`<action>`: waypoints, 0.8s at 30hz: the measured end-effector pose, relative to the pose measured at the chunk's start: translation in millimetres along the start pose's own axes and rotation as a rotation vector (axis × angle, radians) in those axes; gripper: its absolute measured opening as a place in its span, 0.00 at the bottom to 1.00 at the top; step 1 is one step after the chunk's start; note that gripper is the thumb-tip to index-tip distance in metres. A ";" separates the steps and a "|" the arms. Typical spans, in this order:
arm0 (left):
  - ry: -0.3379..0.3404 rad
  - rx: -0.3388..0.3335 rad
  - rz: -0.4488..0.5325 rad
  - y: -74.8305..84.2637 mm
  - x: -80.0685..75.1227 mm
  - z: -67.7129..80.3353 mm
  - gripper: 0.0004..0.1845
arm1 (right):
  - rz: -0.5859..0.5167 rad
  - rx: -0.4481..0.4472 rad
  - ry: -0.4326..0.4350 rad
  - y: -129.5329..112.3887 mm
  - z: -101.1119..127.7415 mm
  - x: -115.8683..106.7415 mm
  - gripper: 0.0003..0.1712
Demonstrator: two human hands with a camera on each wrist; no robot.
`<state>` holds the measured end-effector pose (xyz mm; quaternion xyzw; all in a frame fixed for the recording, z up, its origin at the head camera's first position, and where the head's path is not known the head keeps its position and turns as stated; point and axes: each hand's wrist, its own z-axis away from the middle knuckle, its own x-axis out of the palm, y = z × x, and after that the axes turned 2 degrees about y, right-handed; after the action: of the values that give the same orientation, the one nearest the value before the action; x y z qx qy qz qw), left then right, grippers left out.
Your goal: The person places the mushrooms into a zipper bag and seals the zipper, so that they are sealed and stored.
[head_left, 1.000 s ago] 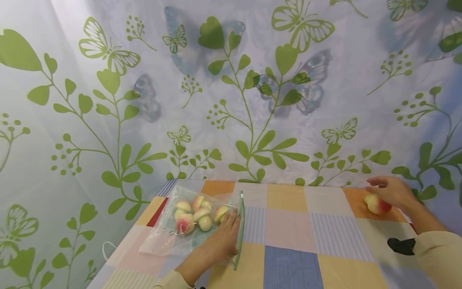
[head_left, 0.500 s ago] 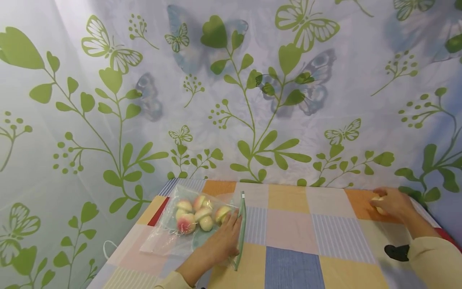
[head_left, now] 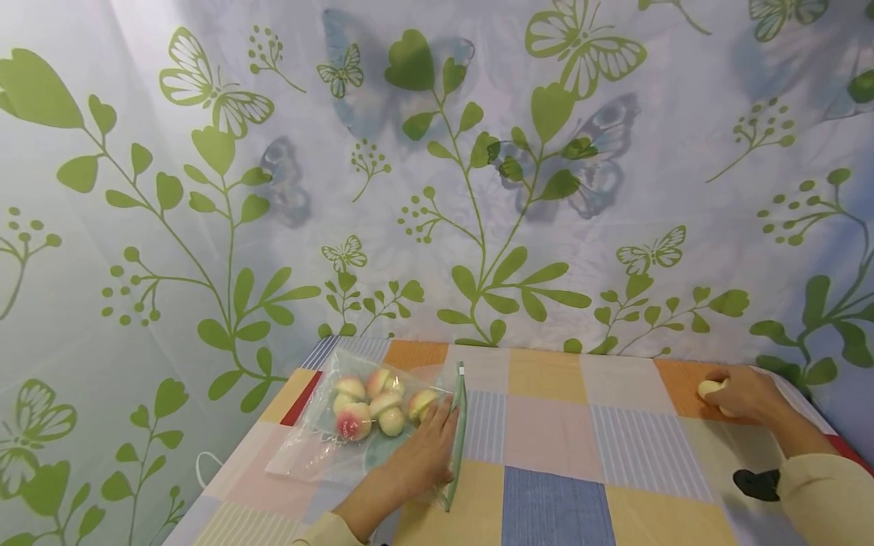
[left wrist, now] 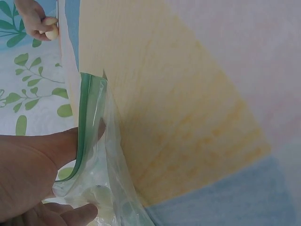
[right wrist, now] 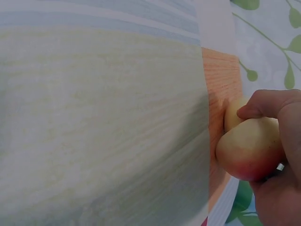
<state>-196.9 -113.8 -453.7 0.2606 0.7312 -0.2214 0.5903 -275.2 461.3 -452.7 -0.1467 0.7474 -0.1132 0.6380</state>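
Note:
A clear zip bag (head_left: 314,462) with a green-edged mouth lies at the left, holding several toy mushrooms (head_left: 391,419) with pale stems and yellow-pink caps. My left hand (head_left: 423,451) holds the bag beside its mouth; in the left wrist view the thumb (left wrist: 63,148) passes behind the green edge (left wrist: 83,113), while the fingers lie lower on the plastic. At the far right, my right hand (head_left: 747,394) grips another toy mushroom (right wrist: 251,148). Its yellow cap shades to red, and thumb and fingers curl round it over the orange patch.
A patchwork cloth (head_left: 553,436) covers the table, whose far edge meets a hanging curtain (head_left: 437,189) printed with leaves and butterflies. A black item (head_left: 756,484) shows by the right sleeve. A white cord loop (head_left: 205,470) hangs at the table's left edge.
My right hand has come down from above the toy mushroom and closed round it, turning it so its pale end faces left. My left hand stays on the bag.

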 end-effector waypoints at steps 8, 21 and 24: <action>-0.003 0.000 0.014 -0.3 1.1 1.7 0.57 | -0.069 -0.013 0.066 -5.5 6.3 -1.0 0.30; -0.010 -0.021 0.060 1.4 -0.2 -0.3 0.56 | -0.195 0.006 0.056 -16.4 15.4 -8.5 0.30; -0.015 -0.008 0.051 0.7 -1.9 2.4 0.56 | -0.246 0.012 0.057 -21.8 18.5 -5.2 0.29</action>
<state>-194.3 -115.0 -452.4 0.2753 0.7207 -0.2052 0.6022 -254.6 443.3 -443.1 -0.2303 0.7410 -0.1990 0.5986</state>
